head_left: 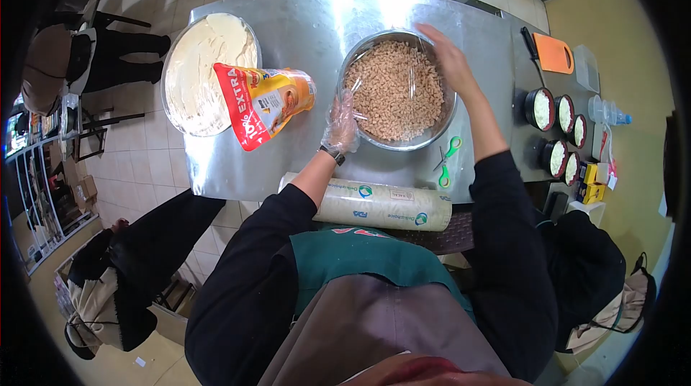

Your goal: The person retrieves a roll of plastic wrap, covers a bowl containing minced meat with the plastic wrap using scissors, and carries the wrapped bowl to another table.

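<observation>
A round metal bowl [398,146] holds light brown crumbly pieces [394,87]. Glints across its top look like clear film stretched over it. My left hand [342,125], in a clear plastic glove, lies along the bowl's left side with fingers extended. My right hand [448,61] rests at the upper right rim, fingers stretched out; no glove shows on it. Green-handled scissors [445,176] lie open just below the bowl. A large printed roll of clear film [381,203] lies along the table's near edge.
On the left of the metal table [302,26] stand a bowl of pale cream [205,48] and a red-and-yellow pouch [270,102]. Several dark cups with white contents [540,109], an orange board [554,53] and a knife [530,44] sit right. Other people [108,292] are nearby.
</observation>
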Tool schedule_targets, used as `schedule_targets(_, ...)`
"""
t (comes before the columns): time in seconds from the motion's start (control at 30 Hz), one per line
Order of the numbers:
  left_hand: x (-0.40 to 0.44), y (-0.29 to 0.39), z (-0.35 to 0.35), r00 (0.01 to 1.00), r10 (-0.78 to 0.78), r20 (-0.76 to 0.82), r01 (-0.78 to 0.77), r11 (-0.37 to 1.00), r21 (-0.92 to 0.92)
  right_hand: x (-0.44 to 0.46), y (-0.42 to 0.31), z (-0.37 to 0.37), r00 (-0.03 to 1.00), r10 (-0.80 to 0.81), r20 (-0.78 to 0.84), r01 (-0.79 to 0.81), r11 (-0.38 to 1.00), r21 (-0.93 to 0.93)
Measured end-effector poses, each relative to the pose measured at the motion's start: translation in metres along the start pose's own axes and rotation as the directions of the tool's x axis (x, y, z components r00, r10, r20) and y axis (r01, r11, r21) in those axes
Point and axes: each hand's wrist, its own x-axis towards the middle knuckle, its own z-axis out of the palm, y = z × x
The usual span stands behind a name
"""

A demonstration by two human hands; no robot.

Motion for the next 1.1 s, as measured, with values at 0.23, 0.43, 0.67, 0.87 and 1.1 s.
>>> schedule_targets(0.23,0.012,-0.052,-0.006,0.912,0.399,0.094,-0.392,0.783,0.483,0.058,0.028,0.033,0.949,0.13,0.287,-0.044,0.957,-0.287)
schedule_targets(0.43,0.015,-0.018,-0.003,0.989,-0.097,0.107,0.12,0.966,-0.228,0.053,0.053,0.02,0.697,0.526,0.487,-0.598,0.801,-0.01)
schedule_targets(0.67,0.006,0.003,-0.011,0.933,-0.096,0.346,0.344,0.513,-0.786,0.002,0.04,0.014,0.693,0.652,0.306,-0.72,0.615,0.321)
schedule_targets(0.87,0.007,0.008,-0.011,0.993,-0.089,0.082,0.119,0.849,-0.515,-0.04,0.084,0.017,0.531,0.768,0.357,-0.767,0.257,0.587)
schedule_targets(1.1,0.017,0.001,-0.007,0.945,0.313,-0.092,-0.32,0.944,-0.075,-0.003,0.046,0.005,0.809,0.578,0.105,-0.579,0.815,-0.025)
